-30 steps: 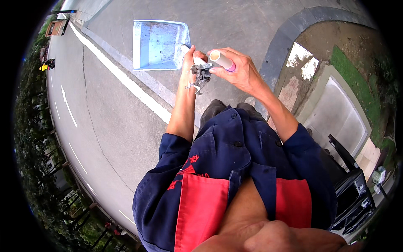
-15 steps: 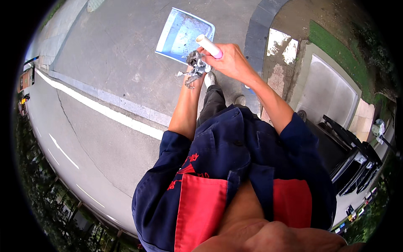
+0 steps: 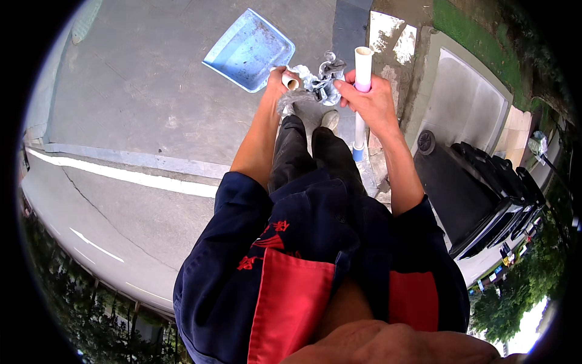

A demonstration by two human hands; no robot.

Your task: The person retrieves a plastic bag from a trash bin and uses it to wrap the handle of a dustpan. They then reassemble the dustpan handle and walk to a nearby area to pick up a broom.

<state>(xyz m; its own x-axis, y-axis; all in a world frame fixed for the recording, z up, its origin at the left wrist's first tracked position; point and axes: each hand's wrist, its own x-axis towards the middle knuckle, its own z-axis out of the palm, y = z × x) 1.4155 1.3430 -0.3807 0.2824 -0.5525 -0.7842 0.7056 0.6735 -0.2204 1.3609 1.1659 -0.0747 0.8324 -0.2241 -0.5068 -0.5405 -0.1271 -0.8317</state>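
My left hand point(image 3: 278, 80) is closed round a white tube point(image 3: 292, 84), its open end facing me. Just beyond that hand is a blue dustpan point(image 3: 251, 51) with dark specks in its pan; the tube appears to be its handle. In my right hand point(image 3: 371, 100) is a white pole point(image 3: 362, 67) with a pink band at the grip and a blue lower end. Its thumb and fingertips also pinch a crumpled wad of grey and silvery plastic film point(image 3: 327, 82). A thin see-through part of the film hangs beside my left hand; whether those fingers hold it is hidden.
Several black wheeled bins point(image 3: 470, 194) stand at my right. Behind them lie a pale framed slab point(image 3: 464, 100) and a green strip point(image 3: 479, 48). Grey paving point(image 3: 151, 79) spreads ahead and left, bordered by a kerb and a road with a white line point(image 3: 121, 176).
My hands have moved apart, the right one to the right with the pole and plastic film. The pole now stands more upright. The dustpan has shifted left in view, and my left hand now shows.
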